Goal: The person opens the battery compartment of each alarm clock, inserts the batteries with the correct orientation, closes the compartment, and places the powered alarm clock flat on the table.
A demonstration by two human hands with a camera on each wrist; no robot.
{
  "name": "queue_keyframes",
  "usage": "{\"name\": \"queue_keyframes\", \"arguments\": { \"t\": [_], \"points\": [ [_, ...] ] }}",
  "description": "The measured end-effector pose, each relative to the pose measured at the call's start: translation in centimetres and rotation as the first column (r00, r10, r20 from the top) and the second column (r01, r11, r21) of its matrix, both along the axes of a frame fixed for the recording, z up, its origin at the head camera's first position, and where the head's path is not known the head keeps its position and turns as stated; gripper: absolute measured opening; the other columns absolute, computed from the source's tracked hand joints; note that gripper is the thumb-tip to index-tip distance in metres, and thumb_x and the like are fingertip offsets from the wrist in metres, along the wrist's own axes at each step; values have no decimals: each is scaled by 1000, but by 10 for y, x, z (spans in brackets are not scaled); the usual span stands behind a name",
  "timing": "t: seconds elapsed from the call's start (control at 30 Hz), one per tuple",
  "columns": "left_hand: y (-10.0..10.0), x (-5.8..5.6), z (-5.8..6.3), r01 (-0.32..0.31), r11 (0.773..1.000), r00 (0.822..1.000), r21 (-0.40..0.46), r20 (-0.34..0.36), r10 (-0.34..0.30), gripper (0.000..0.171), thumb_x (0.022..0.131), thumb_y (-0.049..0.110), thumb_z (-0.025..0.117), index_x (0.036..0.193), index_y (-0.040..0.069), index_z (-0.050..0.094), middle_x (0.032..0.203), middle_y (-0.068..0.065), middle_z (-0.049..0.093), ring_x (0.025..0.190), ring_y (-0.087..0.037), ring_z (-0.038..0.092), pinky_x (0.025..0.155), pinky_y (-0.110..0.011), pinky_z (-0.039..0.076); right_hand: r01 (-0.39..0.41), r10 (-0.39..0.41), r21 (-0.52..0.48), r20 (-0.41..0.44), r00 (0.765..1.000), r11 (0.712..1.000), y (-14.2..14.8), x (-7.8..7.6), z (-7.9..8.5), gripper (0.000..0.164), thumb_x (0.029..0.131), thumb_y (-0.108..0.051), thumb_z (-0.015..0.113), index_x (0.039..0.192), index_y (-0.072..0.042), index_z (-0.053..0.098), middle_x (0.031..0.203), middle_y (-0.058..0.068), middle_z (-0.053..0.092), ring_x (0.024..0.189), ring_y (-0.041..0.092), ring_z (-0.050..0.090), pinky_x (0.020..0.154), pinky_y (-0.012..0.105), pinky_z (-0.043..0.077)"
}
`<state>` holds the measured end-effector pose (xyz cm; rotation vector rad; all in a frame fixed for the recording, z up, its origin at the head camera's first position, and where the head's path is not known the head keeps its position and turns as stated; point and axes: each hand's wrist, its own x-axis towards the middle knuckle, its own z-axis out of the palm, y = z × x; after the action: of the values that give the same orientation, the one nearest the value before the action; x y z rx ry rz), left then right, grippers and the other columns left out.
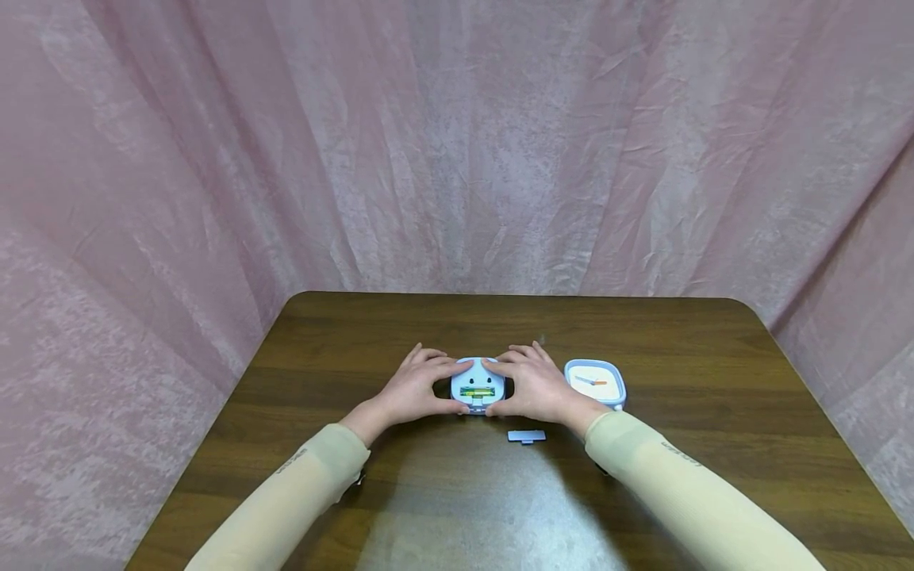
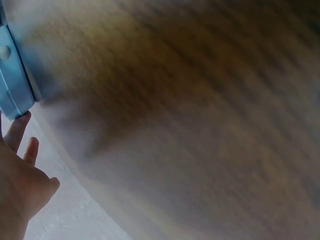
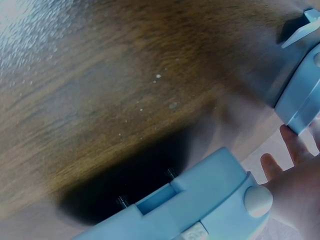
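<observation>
A light blue alarm clock (image 1: 478, 381) is between both hands in the head view, its back showing with two dark knobs and an uncovered battery slot. A yellow-green battery (image 1: 477, 392) lies in that slot. My left hand (image 1: 416, 387) grips the clock's left side, thumb at the near edge and index finger across the top. The right hand (image 1: 534, 387) holds the opposite side the same way. In the left wrist view only a corner of the clock (image 2: 14, 80) shows, with fingertips against it. The right wrist view catches the clock (image 3: 302, 97) at its right edge.
A blue battery cover (image 1: 527, 436) lies on the wooden table (image 1: 343, 325), nearer than the held clock. A second blue clock (image 1: 596, 381), white face up, lies beside the right wrist. Pink curtains (image 1: 457, 143) hang behind the table.
</observation>
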<state>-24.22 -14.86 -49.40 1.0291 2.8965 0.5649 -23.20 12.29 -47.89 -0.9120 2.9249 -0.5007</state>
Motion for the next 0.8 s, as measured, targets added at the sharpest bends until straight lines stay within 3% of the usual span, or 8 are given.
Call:
{"name": "queue_keyframes", "arguments": {
  "t": [0.8],
  "points": [
    [1,2,3,2,1000,1000,4,11,-2,85,84,68,73,156,33,45,144,6,58,137,-24,41,118,-64,11,-7,7,-4,2,1000,1000,0,0,2,87,80,-66,78,151,-23,53,144,4,56,142,34,38,119,62,12]
  ]
}}
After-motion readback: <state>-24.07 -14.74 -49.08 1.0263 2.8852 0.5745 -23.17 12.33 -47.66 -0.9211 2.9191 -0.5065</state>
